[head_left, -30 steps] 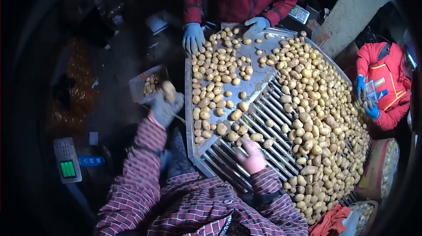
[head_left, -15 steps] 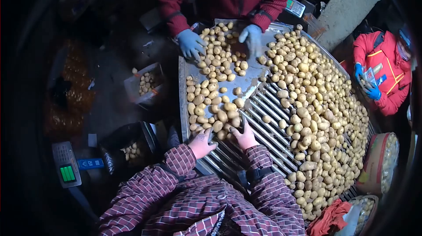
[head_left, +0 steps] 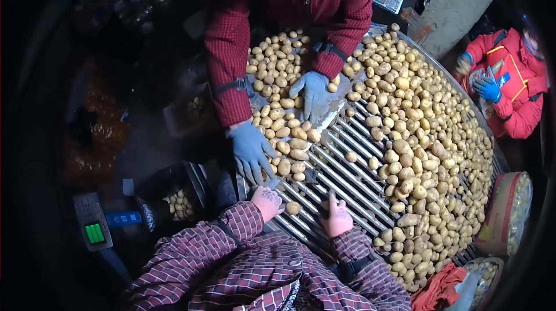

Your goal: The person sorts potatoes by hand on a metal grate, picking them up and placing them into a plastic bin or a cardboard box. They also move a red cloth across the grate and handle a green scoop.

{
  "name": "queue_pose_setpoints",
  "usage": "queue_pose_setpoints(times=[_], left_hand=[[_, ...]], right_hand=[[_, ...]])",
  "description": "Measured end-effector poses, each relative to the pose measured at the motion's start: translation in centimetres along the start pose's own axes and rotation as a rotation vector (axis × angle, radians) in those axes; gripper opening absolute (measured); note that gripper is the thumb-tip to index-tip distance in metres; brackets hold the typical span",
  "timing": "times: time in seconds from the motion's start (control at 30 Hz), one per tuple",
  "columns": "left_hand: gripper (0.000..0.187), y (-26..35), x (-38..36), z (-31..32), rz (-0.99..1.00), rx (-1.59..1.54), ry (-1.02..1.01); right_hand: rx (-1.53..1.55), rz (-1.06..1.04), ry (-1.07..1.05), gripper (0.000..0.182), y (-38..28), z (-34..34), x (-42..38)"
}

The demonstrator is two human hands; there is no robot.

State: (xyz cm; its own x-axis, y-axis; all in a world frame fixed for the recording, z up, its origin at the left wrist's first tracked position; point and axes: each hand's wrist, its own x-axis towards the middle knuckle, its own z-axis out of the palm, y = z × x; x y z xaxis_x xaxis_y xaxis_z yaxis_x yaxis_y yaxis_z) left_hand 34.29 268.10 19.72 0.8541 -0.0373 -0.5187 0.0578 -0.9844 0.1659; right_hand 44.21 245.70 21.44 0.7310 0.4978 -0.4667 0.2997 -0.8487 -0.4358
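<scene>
My left hand (head_left: 267,202) is at the near left edge of the slatted metal table (head_left: 347,180), close to the co-worker's gloved hand; its fingers are partly hidden. A single potato (head_left: 293,208) lies on the bars just right of it. My right hand (head_left: 337,218) rests over the bars with fingers apart and nothing in them. Beyond my hands, a group of potatoes (head_left: 278,119) covers the flat metal part. A large heap of potatoes (head_left: 428,154) fills the right side.
Opposite, a co-worker (head_left: 231,79) in a red checked jacket reaches over with blue-grey gloves. Another person (head_left: 509,85) in red stands far right. A scale (head_left: 94,233) lies at left, a potato sack (head_left: 507,212) at right, and a red cloth (head_left: 438,288) near the front.
The co-worker has leaned in, both gloves coming nearer to me. My right hand has moved right and nearer my body. The potatoes between my hands are gone except one.
</scene>
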Motion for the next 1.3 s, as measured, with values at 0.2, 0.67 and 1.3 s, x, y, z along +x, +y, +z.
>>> queue_pose_setpoints(times=[0.2, 0.67, 1.3], left_hand=[[0.028, -0.3, 1.6, -0.6, -0.141, -0.183, 0.309], [0.048, -8.5, 8.6, -5.6, -0.306, -0.436, 0.787], [0.012, -4.0, 3.5, -5.2, -0.121, -0.641, 0.881]], right_hand=[[0.221, -0.164, -0.020, 0.106, -6.3, 4.9, 5.9], [0.859, -0.226, 0.254, 0.074, -6.6, -5.0, 15.7], [-0.073, -0.229, 0.399, 0.058, 7.6, 0.8, -3.2]])
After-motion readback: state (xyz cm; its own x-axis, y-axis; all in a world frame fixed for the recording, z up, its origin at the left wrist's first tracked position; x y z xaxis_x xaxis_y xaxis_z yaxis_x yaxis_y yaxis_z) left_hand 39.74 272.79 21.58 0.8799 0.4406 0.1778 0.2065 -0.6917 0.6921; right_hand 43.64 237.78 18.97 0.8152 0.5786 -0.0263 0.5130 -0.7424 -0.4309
